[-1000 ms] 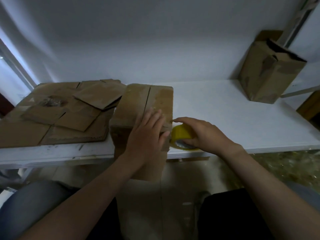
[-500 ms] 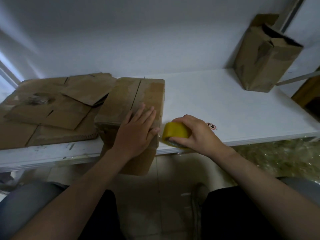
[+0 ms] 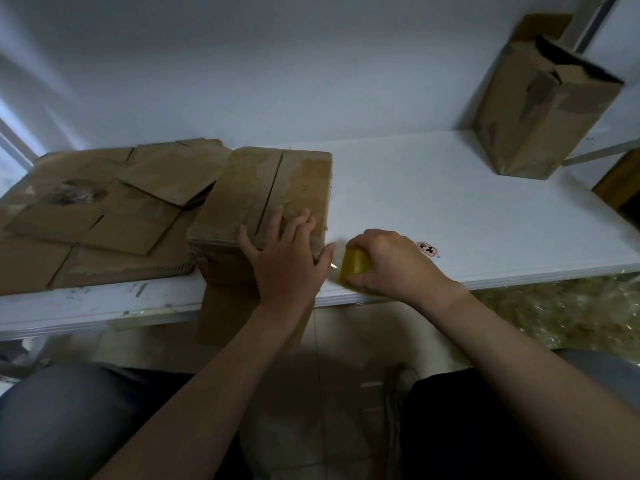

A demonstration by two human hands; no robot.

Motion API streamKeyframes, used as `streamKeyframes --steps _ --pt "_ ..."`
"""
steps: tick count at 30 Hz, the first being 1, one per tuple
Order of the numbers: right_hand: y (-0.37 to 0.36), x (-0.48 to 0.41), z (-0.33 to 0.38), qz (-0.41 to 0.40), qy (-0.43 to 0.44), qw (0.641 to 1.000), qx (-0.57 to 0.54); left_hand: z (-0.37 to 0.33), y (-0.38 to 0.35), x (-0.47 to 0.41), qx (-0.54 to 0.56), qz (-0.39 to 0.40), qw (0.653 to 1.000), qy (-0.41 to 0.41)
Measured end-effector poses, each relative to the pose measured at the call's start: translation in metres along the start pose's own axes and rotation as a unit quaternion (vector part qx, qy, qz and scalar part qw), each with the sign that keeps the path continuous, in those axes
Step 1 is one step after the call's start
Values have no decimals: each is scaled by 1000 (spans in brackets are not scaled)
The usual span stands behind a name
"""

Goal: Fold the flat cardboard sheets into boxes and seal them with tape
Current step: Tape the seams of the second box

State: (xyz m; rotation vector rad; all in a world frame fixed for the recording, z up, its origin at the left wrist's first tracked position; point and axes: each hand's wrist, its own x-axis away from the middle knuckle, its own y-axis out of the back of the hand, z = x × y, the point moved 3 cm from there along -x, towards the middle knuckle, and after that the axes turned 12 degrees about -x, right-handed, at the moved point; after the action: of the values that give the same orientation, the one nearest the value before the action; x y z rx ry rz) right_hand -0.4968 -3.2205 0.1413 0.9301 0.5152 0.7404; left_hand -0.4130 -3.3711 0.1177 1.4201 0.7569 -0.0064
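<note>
The person's left hand (image 3: 287,261) lies flat on top of a closed cardboard box (image 3: 263,188). Its fingers are straight and slightly spread, pressing on the near right corner of the lid and holding nothing. The box sits at the near edge of a white table (image 3: 450,202), and its near face reaches down past that edge. A seam runs from near to far along the middle of the lid, between the two closed flaps.

Just right of the box, the right hand (image 3: 394,265) grips a yellow roll of tape (image 3: 353,270), with fingers curled over the top and the thumb under the near side. The roll is close to the box's near right corner. A faint shiny patch shows between them, but it is too blurred to tell whether it is a strip of tape.

A stack of flat cardboard sheets (image 3: 104,216) lies on the left of the table, touching the box's left side. An open cardboard box (image 3: 533,119) stands upright at the far right, well apart from the hands. A small sticker (image 3: 427,249) sits on the table just beyond the right hand.
</note>
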Motion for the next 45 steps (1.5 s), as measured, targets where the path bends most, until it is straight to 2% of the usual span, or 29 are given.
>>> streamKeyframes --steps 5,13,16,20,23,26,28,30,37,40,45 --pt "-4 2 -2 0 8 997 -79 15 -1 -1 8 -22 999 -32" --pt "-3 5 -7 15 7 993 -119 44 -2 -4 -13 77 982 -174" --pt "-2 6 -5 22 4 993 -120 63 0 -9 35 104 966 -235" --pt "-2 6 2 25 8 994 -107 77 1 -13 107 116 950 -268" --pt "-1 6 6 30 3 993 -110 73 5 -7 102 80 960 -249" --pt "0 7 9 33 -4 993 -110 60 6 7 108 33 984 -138" --pt "1 9 9 31 -8 994 -108 51 6 13 139 26 988 -66" --pt "4 11 9 36 -11 994 -103 47 1 14 172 32 984 -33" --pt "18 17 14 1 33 995 -98 51 -10 6 243 -15 959 -144" --pt "10 18 15 12 54 994 -95 52 -12 -3 272 -9 949 -157" --pt "-10 14 21 15 58 992 -110 61 -15 -19 224 0 963 -149"
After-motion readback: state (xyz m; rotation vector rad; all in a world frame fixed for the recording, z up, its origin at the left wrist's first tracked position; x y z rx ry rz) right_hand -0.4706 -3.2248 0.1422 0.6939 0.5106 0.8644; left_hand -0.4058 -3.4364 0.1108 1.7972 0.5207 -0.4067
